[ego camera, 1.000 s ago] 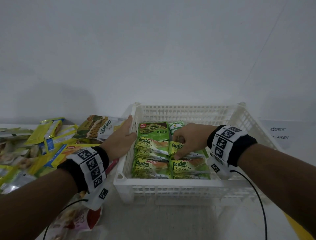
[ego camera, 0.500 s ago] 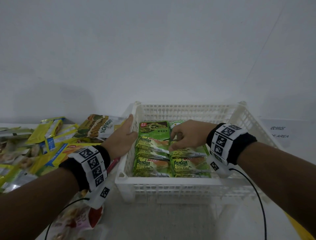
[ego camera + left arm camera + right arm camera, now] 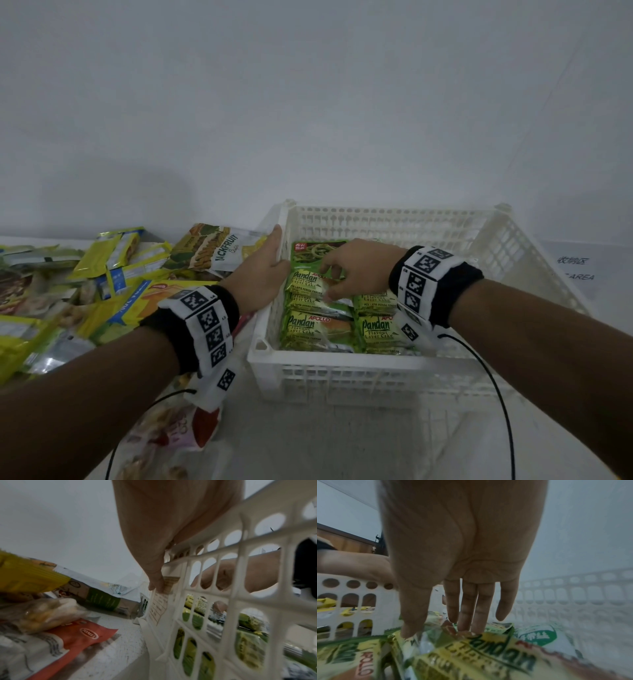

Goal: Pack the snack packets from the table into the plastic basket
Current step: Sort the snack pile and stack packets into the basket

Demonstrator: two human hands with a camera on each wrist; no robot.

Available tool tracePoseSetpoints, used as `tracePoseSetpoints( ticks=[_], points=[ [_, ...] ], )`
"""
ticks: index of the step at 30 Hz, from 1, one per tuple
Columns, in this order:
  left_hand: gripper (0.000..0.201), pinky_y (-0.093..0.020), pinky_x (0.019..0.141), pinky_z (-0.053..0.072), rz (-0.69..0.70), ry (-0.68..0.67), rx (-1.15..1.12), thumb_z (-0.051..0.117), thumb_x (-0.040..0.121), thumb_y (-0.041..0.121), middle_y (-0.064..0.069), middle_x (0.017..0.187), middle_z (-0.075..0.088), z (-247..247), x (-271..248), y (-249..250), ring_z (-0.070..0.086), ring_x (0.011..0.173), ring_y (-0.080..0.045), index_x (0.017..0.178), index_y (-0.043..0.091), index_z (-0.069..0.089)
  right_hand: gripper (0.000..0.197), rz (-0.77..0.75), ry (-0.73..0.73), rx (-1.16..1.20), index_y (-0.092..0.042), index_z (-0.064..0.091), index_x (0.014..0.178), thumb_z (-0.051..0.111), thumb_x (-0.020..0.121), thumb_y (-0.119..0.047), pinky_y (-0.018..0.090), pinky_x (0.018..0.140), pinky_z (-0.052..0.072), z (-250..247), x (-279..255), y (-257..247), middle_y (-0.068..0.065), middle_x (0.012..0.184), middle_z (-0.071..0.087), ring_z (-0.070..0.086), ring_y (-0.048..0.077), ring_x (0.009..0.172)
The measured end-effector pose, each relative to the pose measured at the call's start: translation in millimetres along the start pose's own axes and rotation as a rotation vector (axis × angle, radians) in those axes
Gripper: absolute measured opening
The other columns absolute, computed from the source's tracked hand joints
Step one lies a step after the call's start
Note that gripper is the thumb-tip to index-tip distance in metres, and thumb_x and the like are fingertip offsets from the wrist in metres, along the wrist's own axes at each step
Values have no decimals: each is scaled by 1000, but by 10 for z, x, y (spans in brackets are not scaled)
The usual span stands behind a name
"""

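Snack packets: green pandan cake packets (image 3: 317, 330) lie in rows in the left half of the white plastic basket (image 3: 342, 373), which stands on the white table (image 3: 308, 442). Near left, a red-and-white packet (image 3: 178, 431) lies below the left wrist. Right hand (image 3: 356, 270), inside the basket: fingers extended downward, fingertips (image 3: 464, 626) and thumb touching the top of a pandan packet; no closed grip visible. Left hand (image 3: 260, 274): fingers laid over the basket's left rim, thumb outside against the wall, holding it. Behind the pandan rows, a darker green packet (image 3: 313, 251). Left of the basket, a loose pile of yellow packets (image 3: 113, 274); a jackfruit chips packet (image 3: 219, 250) lies farthest back, just beside the basket.
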State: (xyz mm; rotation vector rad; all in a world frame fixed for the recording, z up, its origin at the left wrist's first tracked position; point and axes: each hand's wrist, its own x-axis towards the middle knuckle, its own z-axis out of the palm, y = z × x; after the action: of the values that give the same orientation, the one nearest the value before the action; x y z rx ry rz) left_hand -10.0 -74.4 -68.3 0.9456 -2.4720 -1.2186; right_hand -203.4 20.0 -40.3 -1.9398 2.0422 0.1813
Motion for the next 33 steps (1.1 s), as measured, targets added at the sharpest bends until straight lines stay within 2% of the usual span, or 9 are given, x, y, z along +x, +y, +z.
tracePoseSetpoints(
  ticks=[6,8,10,16,19,21,27,30,33],
  points=[
    [69,-21,121,10,-1,12,13,39,109,20,2,170,-1,12,18,4,8,155,-10,162,14,-5,60,12,-39,15,-27,60,127,82,78,-53,37,89,53,3,75,-66,-9,111,64,60,15,99],
    [69,-20,121,9,2,12,9,39,109,20,2,170,-1,10,26,-4,6,154,-8,162,14,-5,62,15,-43,8,-28,59,128,82,78,-54,38,89,53,0,77,-68,-9,112,63,59,16,100],
    [69,-25,124,12,3,10,10,38,109,20,1,170,-2,8,33,-7,8,155,-10,162,14,-6,63,15,-46,2,-28,58,130,81,78,-55,38,89,53,-1,68,-70,-8,114,62,59,16,101],
    [70,-46,121,22,-25,-8,-17,39,109,20,-11,168,16,11,32,-3,20,150,-38,162,14,-6,64,11,-42,-4,-29,57,131,77,79,-61,39,90,52,-7,28,-91,-6,118,62,58,17,104],
    [70,-27,123,13,-7,7,-8,39,109,20,-4,170,4,13,46,-24,11,155,-16,162,13,-6,74,-11,-14,-31,-27,54,134,69,78,-73,39,93,50,-48,-13,-145,-4,124,58,56,17,109],
    [70,-16,117,10,1,11,1,40,109,19,0,170,1,15,62,-34,7,154,-9,162,13,-5,82,-32,-6,-80,-28,51,135,68,73,-80,40,95,48,-58,-30,-201,-4,127,54,52,17,112],
    [70,-15,115,15,1,13,4,39,109,19,0,170,2,18,78,-54,13,154,-13,162,13,-6,102,-94,7,-192,-25,41,142,70,63,-85,46,106,43,33,-25,-295,0,141,41,41,22,127],
    [70,-16,115,16,-1,9,6,39,109,19,-1,170,1,18,77,-65,14,154,-15,162,13,-6,100,-61,12,-166,-27,38,144,63,68,-88,47,107,42,-20,-48,-293,0,143,40,41,22,128],
    [70,-15,113,13,0,6,19,39,109,21,0,170,-1,18,67,-44,10,154,-11,162,14,-7,85,-19,43,-124,-27,40,144,56,81,-81,49,103,46,-97,-81,-261,2,138,45,45,23,124]
  ],
)
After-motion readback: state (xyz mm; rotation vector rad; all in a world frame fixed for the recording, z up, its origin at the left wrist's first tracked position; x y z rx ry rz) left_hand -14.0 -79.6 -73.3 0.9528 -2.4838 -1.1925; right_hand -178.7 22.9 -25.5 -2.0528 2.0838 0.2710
